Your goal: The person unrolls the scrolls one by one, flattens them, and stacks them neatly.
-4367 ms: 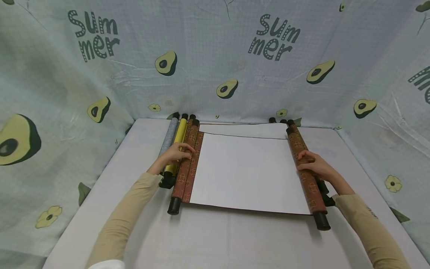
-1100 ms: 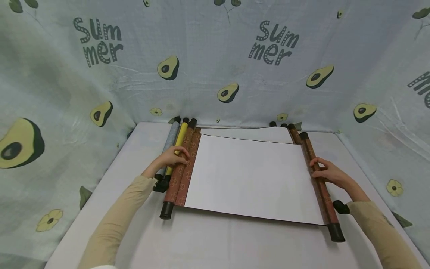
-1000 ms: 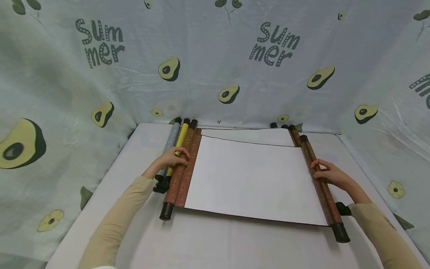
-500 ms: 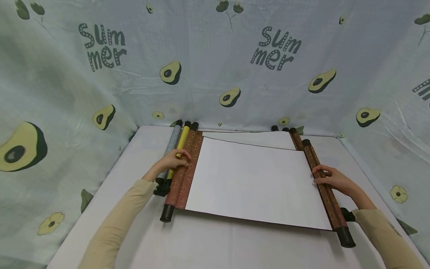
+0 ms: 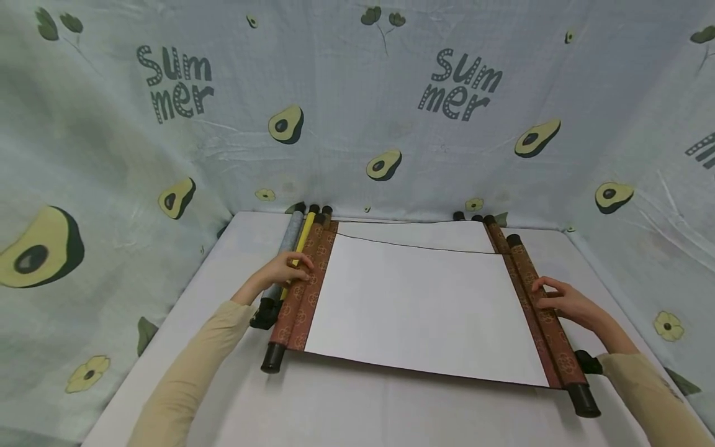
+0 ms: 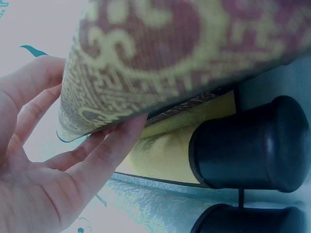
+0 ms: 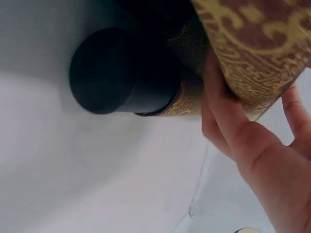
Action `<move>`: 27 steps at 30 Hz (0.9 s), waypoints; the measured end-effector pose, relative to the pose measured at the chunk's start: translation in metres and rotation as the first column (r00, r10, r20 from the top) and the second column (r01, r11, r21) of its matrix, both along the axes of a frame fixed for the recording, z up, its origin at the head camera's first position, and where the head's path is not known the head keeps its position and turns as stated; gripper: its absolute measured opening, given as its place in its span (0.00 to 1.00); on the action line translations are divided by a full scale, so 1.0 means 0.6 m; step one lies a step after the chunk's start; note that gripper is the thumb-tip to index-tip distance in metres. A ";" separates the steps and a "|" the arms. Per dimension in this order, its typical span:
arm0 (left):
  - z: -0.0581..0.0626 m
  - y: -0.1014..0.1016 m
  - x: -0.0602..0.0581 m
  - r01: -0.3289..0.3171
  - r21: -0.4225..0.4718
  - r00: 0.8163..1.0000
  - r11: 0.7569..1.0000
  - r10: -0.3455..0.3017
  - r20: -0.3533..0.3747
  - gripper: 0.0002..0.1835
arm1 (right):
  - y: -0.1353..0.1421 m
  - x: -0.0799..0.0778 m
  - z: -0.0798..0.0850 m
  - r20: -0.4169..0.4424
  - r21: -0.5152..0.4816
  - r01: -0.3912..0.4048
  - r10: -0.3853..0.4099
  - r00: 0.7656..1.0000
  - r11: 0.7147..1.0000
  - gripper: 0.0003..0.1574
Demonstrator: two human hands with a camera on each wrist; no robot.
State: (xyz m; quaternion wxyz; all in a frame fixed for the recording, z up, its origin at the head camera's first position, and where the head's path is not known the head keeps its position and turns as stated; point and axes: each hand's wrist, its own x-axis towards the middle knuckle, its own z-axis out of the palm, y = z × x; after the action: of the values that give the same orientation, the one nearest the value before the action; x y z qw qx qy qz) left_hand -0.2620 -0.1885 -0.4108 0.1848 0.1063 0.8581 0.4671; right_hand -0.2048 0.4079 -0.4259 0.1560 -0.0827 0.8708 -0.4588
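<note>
A handscroll with blank white paper and brown patterned brocade ends lies unrolled between my hands. My left hand grips its left roller from the outer side, thumb and fingers around the brocade in the left wrist view. The right roller, ending in a black knob, is in the grip of my right hand. In the right wrist view, fingers reach beneath this brocade roll. A brown strip shows at both ends of the paper.
Behind it lies another opened white scroll, partly covered. Yellow and grey rollers with black ends lie at the left; a brown roller lies back right. An avocado-print cloth hangs around the white table.
My right hand has drawn its roller right and toward me, widening the open scroll and baring a brown strip there. The left hand has shifted slightly left with its roller.
</note>
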 end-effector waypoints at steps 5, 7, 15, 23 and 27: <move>0.000 -0.002 0.002 0.009 0.005 1.000 1.000 -0.009 0.002 0.14 | 0.005 0.003 -0.003 -0.003 -0.040 -0.015 0.015 1.000 0.999 0.13; 0.002 -0.003 0.002 0.003 0.007 1.000 1.000 -0.003 0.005 0.14 | 0.007 0.003 -0.002 -0.009 -0.032 -0.012 0.012 1.000 0.999 0.13; 0.007 -0.003 0.000 -0.014 0.011 1.000 1.000 0.014 0.016 0.15 | 0.005 0.007 0.000 -0.017 0.058 0.043 -0.042 0.999 0.997 0.23; 0.005 0.000 0.000 -0.041 -0.006 0.999 0.999 0.041 -0.020 0.14 | -0.001 0.001 -0.006 -0.052 0.205 0.066 -0.057 0.997 0.977 0.33; 0.005 0.001 0.002 -0.049 -0.015 0.998 0.999 0.049 -0.037 0.15 | -0.003 0.001 -0.007 -0.055 0.202 0.063 -0.053 0.997 0.977 0.33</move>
State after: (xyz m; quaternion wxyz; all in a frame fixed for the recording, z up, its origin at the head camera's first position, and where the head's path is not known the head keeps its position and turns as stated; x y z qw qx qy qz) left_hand -0.2610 -0.1878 -0.4081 0.1584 0.0922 0.8675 0.4624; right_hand -0.2043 0.4062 -0.4300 0.1286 -0.0523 0.9187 -0.3697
